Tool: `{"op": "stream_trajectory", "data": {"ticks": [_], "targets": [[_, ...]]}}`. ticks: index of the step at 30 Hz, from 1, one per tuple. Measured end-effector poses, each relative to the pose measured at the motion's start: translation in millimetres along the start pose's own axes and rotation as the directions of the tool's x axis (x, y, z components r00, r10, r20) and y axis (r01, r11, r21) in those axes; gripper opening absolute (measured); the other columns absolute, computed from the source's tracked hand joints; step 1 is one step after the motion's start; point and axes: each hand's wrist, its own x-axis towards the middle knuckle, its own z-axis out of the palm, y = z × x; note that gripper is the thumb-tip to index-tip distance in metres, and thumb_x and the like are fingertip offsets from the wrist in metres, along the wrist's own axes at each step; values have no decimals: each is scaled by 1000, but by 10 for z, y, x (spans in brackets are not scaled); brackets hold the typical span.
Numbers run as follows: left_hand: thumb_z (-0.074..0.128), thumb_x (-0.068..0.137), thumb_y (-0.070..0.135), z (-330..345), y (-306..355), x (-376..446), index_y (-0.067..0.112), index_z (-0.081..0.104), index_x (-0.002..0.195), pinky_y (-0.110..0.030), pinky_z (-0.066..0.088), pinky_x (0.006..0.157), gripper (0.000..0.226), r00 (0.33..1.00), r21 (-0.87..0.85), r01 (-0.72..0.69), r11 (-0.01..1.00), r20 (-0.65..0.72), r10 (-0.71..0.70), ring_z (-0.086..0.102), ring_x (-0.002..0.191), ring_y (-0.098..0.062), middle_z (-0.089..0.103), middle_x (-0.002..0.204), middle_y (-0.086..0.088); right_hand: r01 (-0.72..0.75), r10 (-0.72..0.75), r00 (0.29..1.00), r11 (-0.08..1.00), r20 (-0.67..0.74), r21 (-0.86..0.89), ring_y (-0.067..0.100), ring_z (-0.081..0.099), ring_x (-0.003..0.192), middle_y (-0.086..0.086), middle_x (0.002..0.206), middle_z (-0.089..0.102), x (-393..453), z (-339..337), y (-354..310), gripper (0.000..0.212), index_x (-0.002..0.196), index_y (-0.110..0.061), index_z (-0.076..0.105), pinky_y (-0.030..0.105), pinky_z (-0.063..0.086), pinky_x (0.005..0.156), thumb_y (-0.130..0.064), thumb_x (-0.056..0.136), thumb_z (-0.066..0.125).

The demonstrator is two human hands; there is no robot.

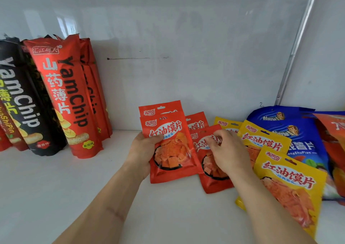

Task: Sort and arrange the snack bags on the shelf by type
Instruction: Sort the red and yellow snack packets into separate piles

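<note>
Left hand: the left hand [143,150] is gripping a red snack bag [170,146] along its left edge, thumb lying across the front and fingers curled behind, so the grip is pinching the bag.
Held bag: it is standing tilted near the middle of the white shelf [56,184], with another red bag of the same print [160,108] showing just behind its top.
Right hand: the right hand [227,154] is resting on a second red bag [211,169], fingers curled down onto its upper part; the grip is pinching at that bag's front.
More red bags: one further red bag [197,122] is peeking out behind, between the two hands.
Yellow bags: yellow snack bags [291,184] are lying overlapped just right of the right hand, the nearest one reaching toward the shelf's front.
Blue bags: blue snack bags [291,129] are leaning at the back right corner, partly under the yellow ones.
Far right: an orange-red bag [334,144] is being cut off by the frame edge.
Left side: tall red yam chip bags [65,98] and black yam chip bags [20,101] are standing upright against the back wall, well apart from the hands.
</note>
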Motion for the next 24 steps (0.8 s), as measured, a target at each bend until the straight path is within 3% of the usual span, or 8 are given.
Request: {"op": "stream_trajectory", "data": {"ticks": [4, 7, 11, 14, 17, 21, 24], "targets": [[68, 92, 9, -63, 11, 64, 18, 66, 110, -35, 59, 63, 20, 997, -6, -24, 1000, -71, 23, 76, 81, -23, 78, 94, -2, -92, 126, 984, 966, 129, -241, 30, 41, 134, 6, 147, 45, 26, -5, 80, 72, 146, -21, 37, 45, 35, 107, -68, 91, 38], [69, 92, 10, -84, 25, 96, 19, 66, 110, -35, 58, 65, 20, 994, -7, -39, 999, -105, 38, 74, 82, -22, 76, 94, 0, -141, 176, 975, 962, 135, -235, 31, 41, 135, 5, 148, 45, 52, -16, 99, 77, 147, -20, 35, 45, 34, 107, -71, 89, 40], [69, 92, 11, -128, 38, 145, 20, 64, 110, -37, 58, 68, 20, 991, -7, -51, 999, -126, 50, 74, 84, -23, 75, 97, -1, -139, 141, 990, 987, 29, -78, 30, 54, 121, 5, 133, 59, 85, -34, 137, 53, 138, -18, 48, 43, 44, 99, -49, 95, 51], [68, 94, 13, -157, 32, 177, 23, 64, 105, -35, 57, 65, 15, 990, 8, -66, 998, -127, 66, 72, 83, -20, 74, 93, 2, -110, 112, 994, 985, -5, 132, 26, 61, 101, 4, 116, 67, 85, -65, 144, 29, 120, -17, 61, 33, 46, 78, -34, 99, 51], [68, 94, 15, -206, 37, 212, 26, 63, 101, -34, 56, 66, 14, 986, 23, -88, 996, -139, 90, 71, 84, -18, 72, 92, 5, -99, 102, 995, 957, 5, 272, 23, 60, 93, 3, 103, 67, 85, -79, 163, 24, 109, -15, 66, 28, 37, 69, -31, 101, 49], [70, 92, 14, -307, 62, 271, 24, 66, 109, -47, 58, 88, 20, 972, 57, -124, 991, -196, 133, 72, 94, -24, 75, 104, 1, -74, 79, 997, 910, 4, 408, 11, 58, 86, -6, 91, 63, 93, -153, 162, 19, 103, -17, 66, 24, 40, 71, -29, 100, 52], [69, 91, 10, -321, 52, 293, 20, 67, 110, -42, 60, 80, 22, 975, 54, -127, 990, -177, 135, 74, 93, -25, 76, 104, -2, -38, 37, 999, 862, 12, 505, -2, 59, 79, -16, 83, 64, 73, -200, 115, 13, 94, -21, 66, 11, 42, 68, -28, 98, 55]]}}
